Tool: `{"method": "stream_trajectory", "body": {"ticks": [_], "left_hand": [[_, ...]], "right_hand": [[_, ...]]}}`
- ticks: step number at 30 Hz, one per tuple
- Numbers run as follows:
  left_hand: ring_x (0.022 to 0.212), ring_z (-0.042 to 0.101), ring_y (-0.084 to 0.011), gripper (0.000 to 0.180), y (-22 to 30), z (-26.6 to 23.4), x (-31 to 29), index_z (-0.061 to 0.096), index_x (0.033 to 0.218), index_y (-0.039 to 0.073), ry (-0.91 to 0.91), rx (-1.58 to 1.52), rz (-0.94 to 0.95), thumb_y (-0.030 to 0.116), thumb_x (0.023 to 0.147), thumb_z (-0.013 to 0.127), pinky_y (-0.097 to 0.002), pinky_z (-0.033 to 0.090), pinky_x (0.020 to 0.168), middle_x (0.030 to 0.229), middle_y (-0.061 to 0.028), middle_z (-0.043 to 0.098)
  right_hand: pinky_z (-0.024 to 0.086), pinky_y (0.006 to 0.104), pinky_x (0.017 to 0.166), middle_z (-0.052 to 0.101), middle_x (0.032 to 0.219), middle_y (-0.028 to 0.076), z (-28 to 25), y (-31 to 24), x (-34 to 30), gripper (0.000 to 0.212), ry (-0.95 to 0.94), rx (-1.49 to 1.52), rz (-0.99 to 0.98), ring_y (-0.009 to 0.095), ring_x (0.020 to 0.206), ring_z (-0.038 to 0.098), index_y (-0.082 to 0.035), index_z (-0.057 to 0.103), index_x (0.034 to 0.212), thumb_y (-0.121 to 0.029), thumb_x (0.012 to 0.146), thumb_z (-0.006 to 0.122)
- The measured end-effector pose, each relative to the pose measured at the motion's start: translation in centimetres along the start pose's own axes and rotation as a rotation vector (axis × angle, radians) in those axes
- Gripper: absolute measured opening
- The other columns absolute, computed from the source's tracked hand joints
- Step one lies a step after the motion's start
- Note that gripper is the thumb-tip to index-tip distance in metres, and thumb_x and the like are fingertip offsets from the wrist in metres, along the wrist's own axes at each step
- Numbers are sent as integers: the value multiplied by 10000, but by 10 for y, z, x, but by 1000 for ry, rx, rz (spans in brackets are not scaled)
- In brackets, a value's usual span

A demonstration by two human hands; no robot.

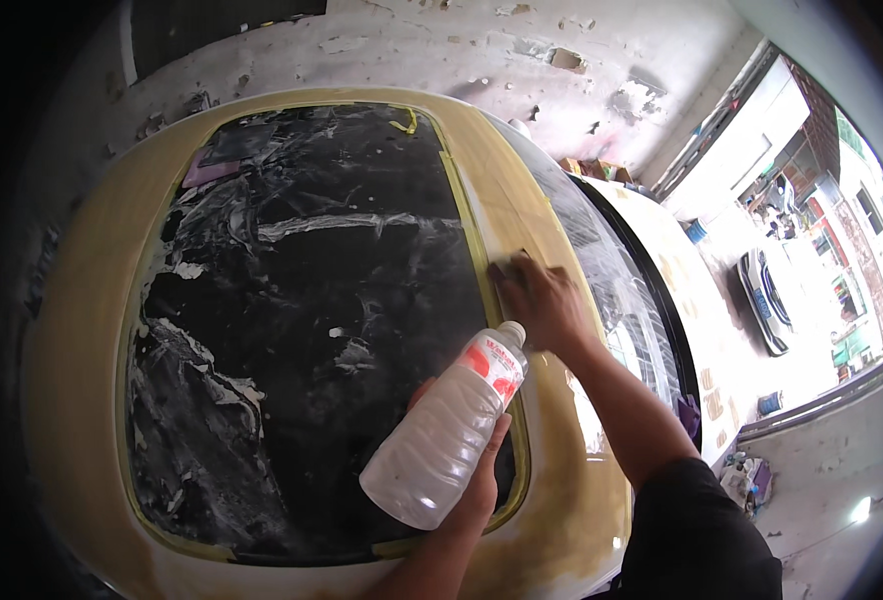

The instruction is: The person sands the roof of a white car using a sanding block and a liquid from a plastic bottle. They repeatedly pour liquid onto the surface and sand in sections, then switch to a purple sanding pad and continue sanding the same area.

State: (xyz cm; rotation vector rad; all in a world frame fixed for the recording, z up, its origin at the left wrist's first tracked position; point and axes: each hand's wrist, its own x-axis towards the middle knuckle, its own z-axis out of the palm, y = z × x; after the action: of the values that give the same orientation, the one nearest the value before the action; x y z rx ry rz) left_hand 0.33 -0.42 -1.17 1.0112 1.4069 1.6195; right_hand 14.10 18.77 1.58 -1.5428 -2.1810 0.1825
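Observation:
My left hand [478,492] is wrapped round a large clear plastic bottle [430,452] with a red and white label. The bottle is tilted, its neck up and to the right, near my right wrist. My right hand [550,305] presses down on the yellowish car roof [497,215], on the strip right of the black glass panel [362,290]. Its fingers are bent and closed; a dark edge shows at the fingertips, but what they hold is too hidden to name. Yellow masking tape [459,190] borders the panel, which is smeared with whitish residue. Below my right hand the roof looks wet and shiny.
A purple sheet [210,170] lies on the panel's far left. The car's rear window [617,290] slopes away on the right. A peeling wall [412,50] stands behind the car. Beyond the doorway at right is a white vehicle [765,300].

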Motion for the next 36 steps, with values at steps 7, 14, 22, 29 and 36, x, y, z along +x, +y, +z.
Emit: {"method": "stream_trajectory", "body": {"ticks": [7, 14, 22, 29, 36], "left_hand": [[1110, 546, -285, 672, 2, -7, 0, 454, 1360, -34, -36, 212, 104, 177, 843, 828, -404, 459, 959, 1229, -160, 545], [1112, 545, -275, 637, 4, -1, -1, 448, 1362, -45, -5, -82, 27, 213, 891, 790, -395, 453, 976, 1209, -154, 557], [1088, 562, -276, 624, 2, -4, -1, 483, 1340, -39, -64, 64, 33, 223, 875, 806, -393, 465, 962, 1206, -147, 568], [1095, 568, -277, 618, 0, -6, -3, 497, 1327, -36, -51, 200, 106, 222, 864, 817, -393, 475, 934, 1210, -146, 571], [1092, 557, -255, 608, 3, -3, -4, 484, 1327, -32, -75, -13, -67, 215, 877, 809, -375, 469, 935, 1186, -136, 573]], "right_hand": [[489, 537, 940, 708, 1095, 232, 45, 27, 175, 449, -23, -80, 197, 423, 1102, 637, -116, 606, 1240, -473, 990, 499], [465, 518, 1005, 694, 1174, 200, 6, 33, 37, 491, -21, 29, -17, 452, 1135, 607, -114, 585, 1302, -473, 969, 554], [476, 532, 955, 696, 1136, 232, 32, 45, 125, 522, -16, -47, 128, 422, 1132, 624, -128, 584, 1319, -517, 979, 510], [472, 540, 963, 707, 1063, 252, 32, 44, 125, 517, 35, 0, 88, 449, 1078, 639, -122, 606, 1257, -537, 982, 467], [492, 501, 962, 695, 1108, 230, 4, 56, 18, 464, 44, 22, -254, 443, 1096, 626, -106, 569, 1323, -368, 942, 614]]}}
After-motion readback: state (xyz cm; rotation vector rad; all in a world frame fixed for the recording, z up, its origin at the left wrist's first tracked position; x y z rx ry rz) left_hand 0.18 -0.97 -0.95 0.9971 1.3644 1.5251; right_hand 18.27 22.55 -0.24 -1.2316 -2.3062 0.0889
